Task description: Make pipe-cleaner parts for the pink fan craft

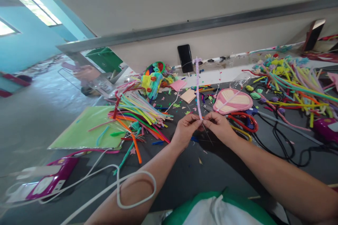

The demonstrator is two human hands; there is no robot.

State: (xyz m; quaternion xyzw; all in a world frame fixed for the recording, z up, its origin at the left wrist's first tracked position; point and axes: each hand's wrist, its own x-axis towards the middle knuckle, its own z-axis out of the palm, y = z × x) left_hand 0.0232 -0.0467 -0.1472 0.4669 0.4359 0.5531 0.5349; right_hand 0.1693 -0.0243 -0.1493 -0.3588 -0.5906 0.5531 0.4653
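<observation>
Left hand (pixel 186 130) and right hand (pixel 219 129): fingertips pinched on the near end of a lilac fuzzy stem (pixel 198 88), held over the dark table (pixel 182 174). Pink-and-cream heart-shaped piece (pixel 232 101) lies to the right; black phone (pixel 185 58) leans at far side.

Green-and-white clothing (pixel 220 207), apparently a shirt; forearms bare, no sleeves visible.

Hands (pixel 202 128) pinching lilac pipe-cleaner stem (pixel 198 89), cluttered grey table (pixel 182 179)
</observation>
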